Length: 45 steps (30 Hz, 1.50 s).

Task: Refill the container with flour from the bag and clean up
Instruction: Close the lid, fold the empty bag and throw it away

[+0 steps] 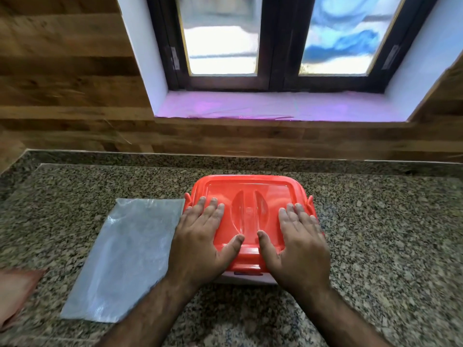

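Fronting a window (275, 41), speckled granite counter (75, 186)

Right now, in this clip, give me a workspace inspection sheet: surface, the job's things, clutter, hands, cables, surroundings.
Surface: speckled granite counter; no spilled flour visible.
Job's things: container with its red lid on; the white body shows only at the near edge. A flattened clear plastic bag lies left of it, looking empty.
Clutter: a pinkish object at the left edge, cut off by the frame, cannot identify.
Hands: left hand and right hand both lie flat on the lid, fingers straight, no grip on anything.
Cables: nothing seen.
Surroundings: wood-panelled wall, a closed window with a sill.
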{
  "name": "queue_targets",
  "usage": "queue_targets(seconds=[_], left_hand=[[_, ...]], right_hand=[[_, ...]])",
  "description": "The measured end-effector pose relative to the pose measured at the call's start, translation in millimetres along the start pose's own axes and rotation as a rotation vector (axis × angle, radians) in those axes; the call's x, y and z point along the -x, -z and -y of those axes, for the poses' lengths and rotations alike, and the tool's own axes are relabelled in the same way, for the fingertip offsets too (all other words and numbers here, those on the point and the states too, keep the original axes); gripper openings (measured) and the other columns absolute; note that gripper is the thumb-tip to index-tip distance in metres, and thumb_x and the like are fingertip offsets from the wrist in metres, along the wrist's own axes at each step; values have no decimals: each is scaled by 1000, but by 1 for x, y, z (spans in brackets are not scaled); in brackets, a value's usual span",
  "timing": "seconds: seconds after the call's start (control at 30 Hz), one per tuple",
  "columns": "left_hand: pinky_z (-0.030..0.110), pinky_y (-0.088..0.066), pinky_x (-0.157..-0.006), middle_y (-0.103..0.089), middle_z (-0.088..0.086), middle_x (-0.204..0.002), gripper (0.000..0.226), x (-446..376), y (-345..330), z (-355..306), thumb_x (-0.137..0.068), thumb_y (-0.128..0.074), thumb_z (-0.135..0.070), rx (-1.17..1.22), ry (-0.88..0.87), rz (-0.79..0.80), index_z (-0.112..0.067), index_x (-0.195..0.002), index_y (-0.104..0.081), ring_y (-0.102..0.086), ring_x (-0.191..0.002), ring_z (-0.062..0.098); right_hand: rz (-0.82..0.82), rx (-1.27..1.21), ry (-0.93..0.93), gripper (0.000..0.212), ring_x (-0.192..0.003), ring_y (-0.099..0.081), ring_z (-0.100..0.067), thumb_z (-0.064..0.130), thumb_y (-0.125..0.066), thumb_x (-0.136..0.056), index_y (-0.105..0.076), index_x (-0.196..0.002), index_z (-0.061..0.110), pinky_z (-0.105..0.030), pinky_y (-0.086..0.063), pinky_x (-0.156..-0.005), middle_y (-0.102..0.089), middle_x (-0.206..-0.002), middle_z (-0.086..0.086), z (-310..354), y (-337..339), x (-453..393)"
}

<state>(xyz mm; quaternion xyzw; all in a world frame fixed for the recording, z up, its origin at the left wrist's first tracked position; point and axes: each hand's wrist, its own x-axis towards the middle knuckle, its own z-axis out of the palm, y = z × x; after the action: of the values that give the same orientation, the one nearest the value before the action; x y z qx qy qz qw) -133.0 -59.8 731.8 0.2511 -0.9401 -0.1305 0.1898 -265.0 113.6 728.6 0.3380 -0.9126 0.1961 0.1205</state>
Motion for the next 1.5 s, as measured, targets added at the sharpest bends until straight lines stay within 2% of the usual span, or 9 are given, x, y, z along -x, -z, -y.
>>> queue_targets(seconds=[0.33, 0.57, 0.9, 1.17, 1.33, 1.43, 1.5], left_hand=[[56, -37, -125, -59, 6, -158, 84, -28, -10, 8, -90, -56, -73, 41, -10, -40, -14, -150, -64, -43, -156, 27], [52, -32, -128, -61, 8, -156, 83, -115, -24, 18, -90, -55, -72, 64, -13, -37, -13, -147, -66, -44, -154, 28], [47, -28, -131, -55, 4, -162, 84, -233, -54, 32, -92, -50, -74, 54, 7, -1, -18, -154, -60, -37, -159, 23], [48, -28, -130, -54, 3, -163, 84, -238, -59, 33, -93, -46, -74, 25, 1, -12, -18, -154, -59, -38, -158, 23], [48, -21, -133, -42, 4, -171, 84, -232, -51, 25, -101, -32, -72, -51, 0, 37, -18, -163, -47, -26, -164, 23], [46, -12, -136, -27, 9, -178, 90, -223, -46, 22, -105, -18, -75, -75, 49, 71, -13, -169, -31, -12, -167, 26], [44, -7, -136, -13, 9, -181, 95, -213, -42, 20, -103, -12, -78, -48, 92, 105, -13, -172, -19, -3, -168, 26]], right_hand=[[-43, -13, 17, 68, -144, -55, -34, 50, -54, -89, -70, -136, 4, -53, -40, -122, -66, -146, -17, -7, -13, -28], [-49, -12, -18, 69, -143, -55, -35, 50, -48, -91, -69, -136, 2, -55, -40, -122, -66, -144, -20, -8, -33, -109], [-44, -5, -49, 61, -142, -55, -35, 44, -52, -90, -69, -133, 4, -50, -41, -121, -66, -144, -19, -20, -64, -220], [-20, 2, -32, 64, -144, -53, -36, 43, -49, -90, -66, -138, 4, -52, -40, -122, -64, -146, -20, -26, -67, -224], [-13, 5, -37, 67, -146, -51, -35, 52, -39, -99, -63, -141, 7, -51, -37, -124, -62, -149, -18, -23, -59, -218], [-12, -9, -53, 78, -153, -40, -35, 65, -23, -107, -56, -149, 10, -53, -31, -126, -55, -157, -17, -22, -60, -205], [24, 0, -50, 87, -164, -14, -34, 73, -14, -105, -32, -165, 14, -55, -16, -131, -27, -174, -17, -20, -65, -191]])
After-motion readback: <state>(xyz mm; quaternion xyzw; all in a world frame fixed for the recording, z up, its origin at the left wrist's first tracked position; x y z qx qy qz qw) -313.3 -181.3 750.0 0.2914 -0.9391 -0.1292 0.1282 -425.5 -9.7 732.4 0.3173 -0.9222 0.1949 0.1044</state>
